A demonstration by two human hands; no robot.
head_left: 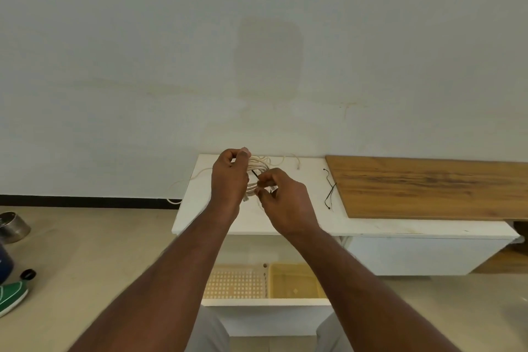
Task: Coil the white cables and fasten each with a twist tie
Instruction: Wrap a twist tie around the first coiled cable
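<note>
Most of the white cable coil (pixel 257 170) hides between the hands at frame centre, above the white table (pixel 257 223). The left hand (pixel 230 177) grips its loops; the right hand (pixel 283 197) pinches a black twist tie (pixel 255 174) against them. Two spare ties (pixel 330 193) lie right of centre.

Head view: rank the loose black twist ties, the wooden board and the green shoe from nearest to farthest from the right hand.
From the right hand:
1. Loose black twist ties, on the white table just to its right.
2. Wooden board, farther right on the table.
3. Green shoe, on the floor at far left.
</note>
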